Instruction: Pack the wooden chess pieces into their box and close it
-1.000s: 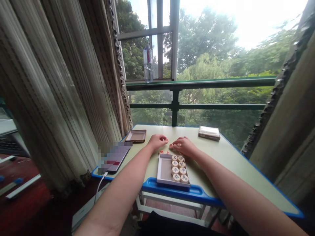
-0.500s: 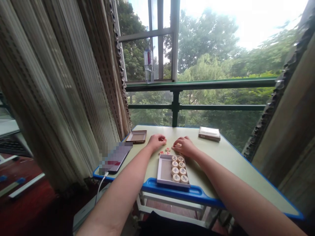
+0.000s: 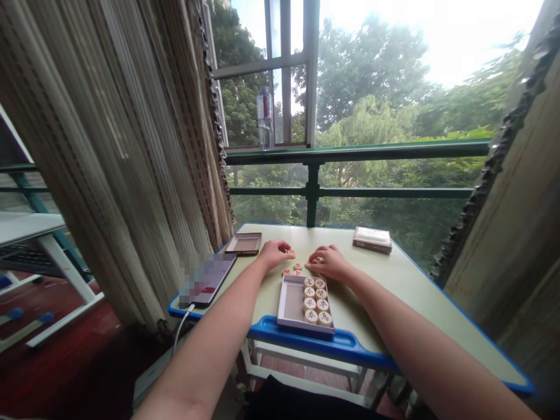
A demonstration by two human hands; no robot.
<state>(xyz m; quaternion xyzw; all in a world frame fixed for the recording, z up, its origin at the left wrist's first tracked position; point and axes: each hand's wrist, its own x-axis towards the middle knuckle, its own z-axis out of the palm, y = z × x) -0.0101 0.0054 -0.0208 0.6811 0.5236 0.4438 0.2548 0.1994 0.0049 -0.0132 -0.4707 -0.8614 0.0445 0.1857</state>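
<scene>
Cream table top [image 3: 406, 291], blue-edged, head view. Near edge, centre: one shallow tray [image 3: 289, 300], open side up, probably set close to the body for short reaches. Within it, along its right side: eight dark-marked discs [image 3: 310, 304], two columns of four, characters uppermost, presumably so that each can be read. Just beyond the tray: loose red-marked discs [image 3: 298, 266], close together between the hands. Left hand [image 3: 275, 252]: fingers curled, thumb opposed, tips at another such disc; whether it is pinched, cannot tell. Right hand [image 3: 331, 261]: palm down, fingers bent over discs partly hidden beneath, as if to keep them together; grip cannot be told. Far left: brown shallow lid [image 3: 244, 243], open side up, likely placed aside from the working middle. Below it: flat device [image 3: 215, 279], with white cable [image 3: 178, 329]. Far right: closed-looking box [image 3: 372, 238].
</scene>
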